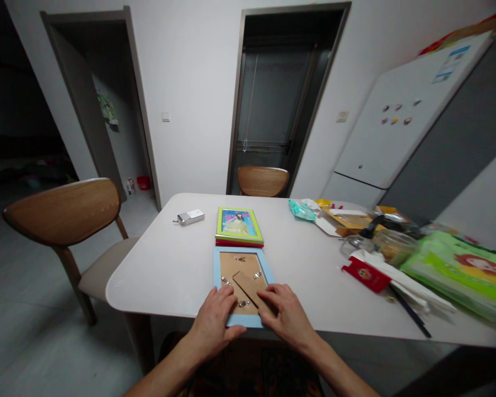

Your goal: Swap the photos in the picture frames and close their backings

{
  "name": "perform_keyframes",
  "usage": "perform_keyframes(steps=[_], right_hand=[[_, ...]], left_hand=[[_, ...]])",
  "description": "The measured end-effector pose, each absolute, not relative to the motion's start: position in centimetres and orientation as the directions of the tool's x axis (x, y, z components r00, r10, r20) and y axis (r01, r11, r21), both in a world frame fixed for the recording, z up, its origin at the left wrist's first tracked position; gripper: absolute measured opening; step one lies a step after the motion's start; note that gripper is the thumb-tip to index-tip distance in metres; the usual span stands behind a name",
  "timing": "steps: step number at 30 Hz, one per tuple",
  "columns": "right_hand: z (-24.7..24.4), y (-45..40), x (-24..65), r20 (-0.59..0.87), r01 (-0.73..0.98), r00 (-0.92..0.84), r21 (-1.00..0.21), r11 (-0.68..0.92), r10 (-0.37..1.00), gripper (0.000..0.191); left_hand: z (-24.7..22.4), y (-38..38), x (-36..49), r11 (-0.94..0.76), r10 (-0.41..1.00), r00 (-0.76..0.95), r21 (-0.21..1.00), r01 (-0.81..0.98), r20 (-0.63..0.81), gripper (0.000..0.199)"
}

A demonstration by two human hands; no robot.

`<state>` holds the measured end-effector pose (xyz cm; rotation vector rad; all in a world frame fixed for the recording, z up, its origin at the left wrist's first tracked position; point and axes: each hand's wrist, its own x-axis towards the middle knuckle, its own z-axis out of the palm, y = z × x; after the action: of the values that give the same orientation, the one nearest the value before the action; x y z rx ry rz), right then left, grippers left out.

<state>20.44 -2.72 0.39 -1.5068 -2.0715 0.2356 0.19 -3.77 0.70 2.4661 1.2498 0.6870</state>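
Observation:
A light blue picture frame (217, 264) lies face down at the table's near edge, its brown backing board (227, 259) showing. Several small metal clips sit around the board. A brown stand leg (248, 286) runs slantwise across the back. My left hand (217, 311) grips the frame's lower left corner, fingers over the backing and thumb at the near edge. At the lower right, my right hand (287, 311) is closed about the frame's edge and the stand's lower end. Just beyond lies a lime green picture frame (240, 239) with a princess picture, face up on a red frame (240, 244).
A small white and grey device (191, 217) lies at the table's far left. Clutter fills the right side: a teal bag (301, 210), clear jar (392, 245), red packet (366, 274), black stick (411, 311) and green package (458, 270). Wooden chairs (66, 212) flank the table (161, 264).

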Motion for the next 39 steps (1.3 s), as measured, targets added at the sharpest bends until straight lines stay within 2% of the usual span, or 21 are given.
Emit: perform_keyframes(steps=[4,9,15,24,31,39], right_hand=[[0.1,-2.4,20.1,0.367,0.828,-0.18,-0.445,0.342,0.913,0.03],[-0.1,-2.5,19.6,0.437,0.853,-0.202,-0.361,0.377,0.876,0.026],[0.5,-3.4,17.9,0.408,0.838,-0.38,-0.228,0.495,0.83,0.026],[1.3,-4.0,18.7,0.331,0.774,-0.525,-0.2,0.601,0.785,0.026],[1.1,-1.5,17.5,0.394,0.753,-0.432,-0.338,0.565,0.811,0.027],[1.7,2.5,13.7,0.293,0.811,-0.471,-0.227,0.539,0.832,0.02]], left_hand=[[0.4,-3.5,-0.3,-0.582,0.811,0.52,0.465,0.668,0.269,0.026],[0.1,-3.3,-0.4,-0.583,0.812,0.512,0.442,0.682,0.282,0.023],[-0.4,-3.2,-0.4,-0.602,0.798,0.517,0.399,0.692,0.309,0.026],[-0.8,-2.9,-0.9,-0.623,0.781,0.518,0.395,0.675,0.348,0.028],[-1.1,-3.0,-0.9,-0.62,0.784,0.5,0.421,0.662,0.368,0.023],[-1.2,-3.2,-0.9,-0.626,0.779,0.474,0.462,0.628,0.41,0.019]])
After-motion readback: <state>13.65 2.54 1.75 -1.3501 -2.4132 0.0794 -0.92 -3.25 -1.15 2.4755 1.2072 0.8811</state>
